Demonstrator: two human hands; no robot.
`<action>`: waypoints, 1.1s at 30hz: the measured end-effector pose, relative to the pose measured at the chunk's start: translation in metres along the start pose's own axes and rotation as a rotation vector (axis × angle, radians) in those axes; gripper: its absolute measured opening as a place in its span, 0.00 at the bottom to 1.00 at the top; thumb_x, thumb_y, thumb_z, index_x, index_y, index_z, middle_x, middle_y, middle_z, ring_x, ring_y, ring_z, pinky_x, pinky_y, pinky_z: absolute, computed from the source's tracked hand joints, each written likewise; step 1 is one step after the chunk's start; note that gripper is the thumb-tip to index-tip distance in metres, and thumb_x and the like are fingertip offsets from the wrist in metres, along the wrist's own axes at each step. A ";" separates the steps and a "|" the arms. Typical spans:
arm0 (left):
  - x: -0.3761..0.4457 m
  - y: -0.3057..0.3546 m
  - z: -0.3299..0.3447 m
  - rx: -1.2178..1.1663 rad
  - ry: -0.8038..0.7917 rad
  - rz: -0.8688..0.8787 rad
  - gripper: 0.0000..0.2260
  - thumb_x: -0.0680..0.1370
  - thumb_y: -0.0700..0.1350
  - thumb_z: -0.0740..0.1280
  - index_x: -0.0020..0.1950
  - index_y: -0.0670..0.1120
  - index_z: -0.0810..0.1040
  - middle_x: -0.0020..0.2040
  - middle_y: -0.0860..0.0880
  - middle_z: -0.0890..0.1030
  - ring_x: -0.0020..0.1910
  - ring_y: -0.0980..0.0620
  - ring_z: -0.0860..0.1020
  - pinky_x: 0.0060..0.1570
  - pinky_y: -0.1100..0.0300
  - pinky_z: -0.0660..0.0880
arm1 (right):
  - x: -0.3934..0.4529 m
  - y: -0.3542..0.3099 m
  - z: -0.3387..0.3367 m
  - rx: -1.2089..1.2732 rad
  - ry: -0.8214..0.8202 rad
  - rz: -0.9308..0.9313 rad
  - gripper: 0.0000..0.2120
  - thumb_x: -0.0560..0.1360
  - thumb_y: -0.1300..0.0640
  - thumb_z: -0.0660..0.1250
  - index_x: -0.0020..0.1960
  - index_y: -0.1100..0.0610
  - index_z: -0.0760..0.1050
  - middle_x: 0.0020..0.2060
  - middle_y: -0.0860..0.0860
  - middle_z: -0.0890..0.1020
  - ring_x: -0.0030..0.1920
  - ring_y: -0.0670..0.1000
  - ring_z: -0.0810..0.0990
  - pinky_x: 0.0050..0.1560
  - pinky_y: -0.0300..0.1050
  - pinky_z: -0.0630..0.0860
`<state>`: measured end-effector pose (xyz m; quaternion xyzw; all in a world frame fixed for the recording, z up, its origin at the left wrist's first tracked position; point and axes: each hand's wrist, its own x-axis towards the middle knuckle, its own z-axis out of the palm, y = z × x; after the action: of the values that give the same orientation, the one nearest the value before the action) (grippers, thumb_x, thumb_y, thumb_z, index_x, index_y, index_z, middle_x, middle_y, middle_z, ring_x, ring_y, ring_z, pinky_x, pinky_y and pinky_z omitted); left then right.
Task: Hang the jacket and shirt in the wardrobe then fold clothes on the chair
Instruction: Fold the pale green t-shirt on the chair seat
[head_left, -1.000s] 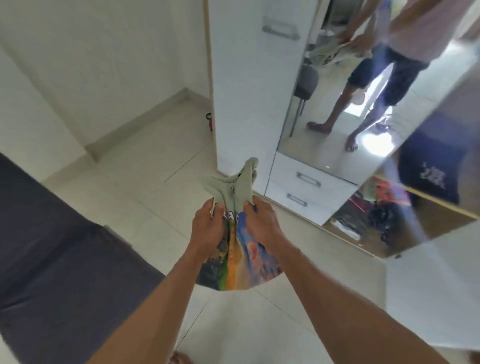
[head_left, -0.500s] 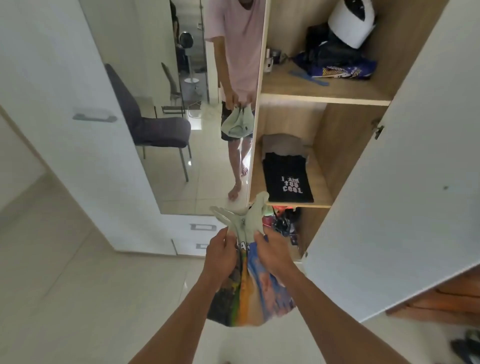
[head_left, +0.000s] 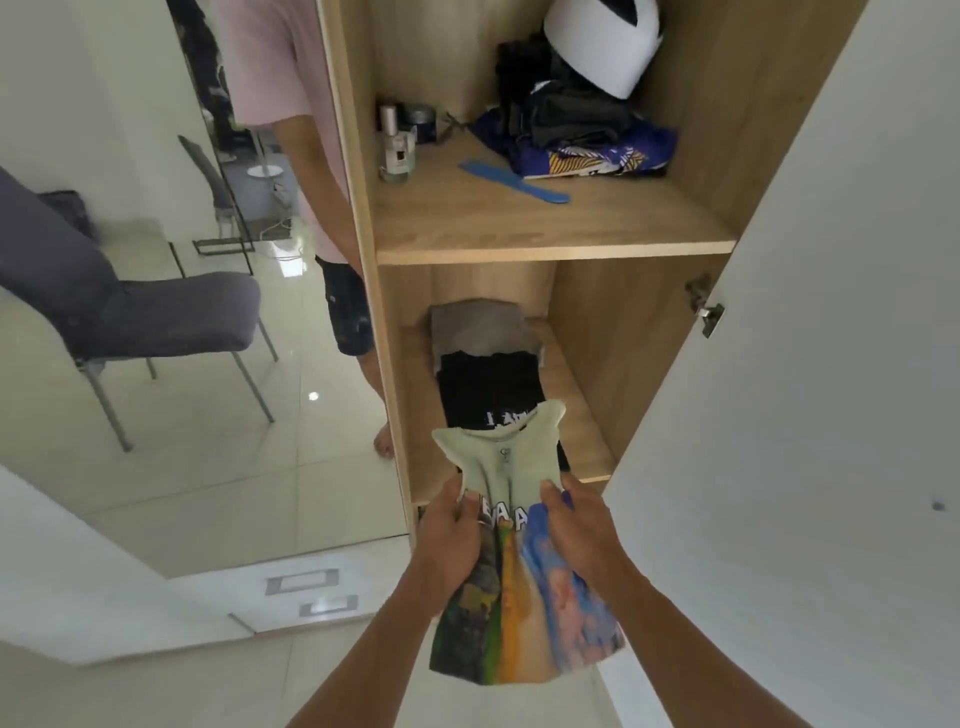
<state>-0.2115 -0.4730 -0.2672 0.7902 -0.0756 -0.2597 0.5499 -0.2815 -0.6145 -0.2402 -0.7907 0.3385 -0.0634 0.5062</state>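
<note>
At left of frame we see a mirror (head_left: 156, 322). At lower centre our left hand (head_left: 449, 540) and right hand (head_left: 582, 525) each grip the folded colourful shirt (head_left: 519, 587), side by side, before the wardrobe (head_left: 550, 244) shelf holding a black shirt (head_left: 488, 389).

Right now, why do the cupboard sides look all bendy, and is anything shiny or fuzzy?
Head view: the wide lens bows the wardrobe frame and open door outward near the edges; the mirror shows a small bright glint on the reflected floor tiles; the folded colourful shirt gripped by the left hand and right hand looks soft, its letters blurred.
</note>
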 end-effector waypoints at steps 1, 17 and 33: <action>0.014 0.002 0.003 -0.005 0.014 -0.007 0.13 0.85 0.52 0.54 0.66 0.57 0.74 0.54 0.49 0.82 0.53 0.50 0.81 0.61 0.46 0.77 | 0.015 0.000 -0.002 0.007 0.013 0.000 0.11 0.84 0.55 0.57 0.44 0.49 0.71 0.37 0.51 0.75 0.38 0.49 0.74 0.32 0.28 0.69; 0.309 -0.024 0.059 -0.119 0.292 0.075 0.15 0.81 0.54 0.60 0.66 0.58 0.77 0.59 0.41 0.83 0.55 0.38 0.81 0.58 0.37 0.77 | 0.331 0.050 0.037 0.235 -0.008 -0.046 0.04 0.83 0.54 0.62 0.57 0.52 0.74 0.44 0.54 0.76 0.32 0.41 0.75 0.29 0.29 0.73; 0.402 -0.074 0.063 -0.230 0.315 0.014 0.11 0.84 0.45 0.59 0.57 0.49 0.81 0.48 0.40 0.84 0.42 0.43 0.82 0.48 0.42 0.80 | 0.450 0.112 0.091 0.196 -0.019 -0.052 0.21 0.82 0.50 0.62 0.72 0.57 0.72 0.67 0.57 0.77 0.63 0.58 0.78 0.51 0.42 0.76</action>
<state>0.0879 -0.6599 -0.4820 0.7525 0.0359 -0.1359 0.6434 0.0496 -0.8446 -0.4871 -0.7464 0.3053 -0.1019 0.5824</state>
